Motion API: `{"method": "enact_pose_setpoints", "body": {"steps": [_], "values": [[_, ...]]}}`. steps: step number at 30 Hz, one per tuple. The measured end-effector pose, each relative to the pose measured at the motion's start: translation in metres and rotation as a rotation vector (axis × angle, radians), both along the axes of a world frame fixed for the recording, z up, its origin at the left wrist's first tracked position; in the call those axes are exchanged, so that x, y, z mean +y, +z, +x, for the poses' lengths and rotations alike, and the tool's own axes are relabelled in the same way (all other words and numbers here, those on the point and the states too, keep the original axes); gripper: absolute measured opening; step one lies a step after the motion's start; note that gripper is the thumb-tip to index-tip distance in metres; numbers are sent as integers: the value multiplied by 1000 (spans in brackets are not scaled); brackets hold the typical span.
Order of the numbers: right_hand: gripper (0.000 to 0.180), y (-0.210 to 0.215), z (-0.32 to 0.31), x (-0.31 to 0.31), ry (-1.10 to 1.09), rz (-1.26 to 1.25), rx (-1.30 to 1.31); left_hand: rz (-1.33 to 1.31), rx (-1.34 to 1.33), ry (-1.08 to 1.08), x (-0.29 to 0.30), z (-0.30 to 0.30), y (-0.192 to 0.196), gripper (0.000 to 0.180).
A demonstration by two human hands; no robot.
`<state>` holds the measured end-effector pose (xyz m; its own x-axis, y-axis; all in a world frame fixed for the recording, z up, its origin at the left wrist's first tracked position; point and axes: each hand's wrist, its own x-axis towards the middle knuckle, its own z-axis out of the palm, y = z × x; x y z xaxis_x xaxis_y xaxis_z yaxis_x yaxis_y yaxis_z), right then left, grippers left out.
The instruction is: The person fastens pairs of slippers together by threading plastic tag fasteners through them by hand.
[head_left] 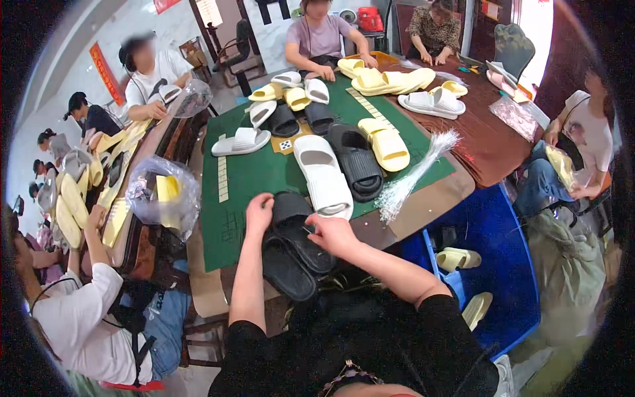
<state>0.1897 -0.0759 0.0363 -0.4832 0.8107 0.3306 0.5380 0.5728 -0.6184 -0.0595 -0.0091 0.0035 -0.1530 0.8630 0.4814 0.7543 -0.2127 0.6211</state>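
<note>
Two black slippers lie at the near edge of the green mat, partly overlapping. The upper black slipper (291,212) has its ribbed strap between my hands, and the lower black slipper (286,268) reaches past the edge toward me. My left hand (260,212) is curled against the left side of the upper slipper's strap, fingertips partly hidden. At its right side, my right hand (333,235) is closed in a pinch on something thin and pale, too small to name. Just beyond lie a white slipper (324,175) and a pair of black slippers (355,159).
A bundle of thin white plastic ties (420,173) lies right on the green mat (248,175). Beyond are yellow slippers (385,144) and white ones. A blue bin (506,264) with slippers stands below right. A clear plastic bag (142,182) is at left. Several people sit around the tables.
</note>
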Motion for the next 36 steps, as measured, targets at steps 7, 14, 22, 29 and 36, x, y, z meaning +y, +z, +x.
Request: {"method": "enact_pose_setpoints", "body": {"steps": [7, 14, 22, 29, 36], "values": [[79, -19, -40, 12, -215, 299, -225, -237, -82, -113, -5, 7, 12, 24], [94, -10, -54, -1, -346, -133, 317, -503, -371, -309, -6, -11, 11, 25], [90, -25, -79, 3, -513, -222, 557, -622, -392, -514, -14, -5, 20, 28], [86, -16, -81, -8, -471, -288, 520, -662, -427, -498, -11, -12, 9, 26], [89, -15, -73, -8, -420, -307, 482, -629, -550, -485, -14, -8, 13, 27]]}}
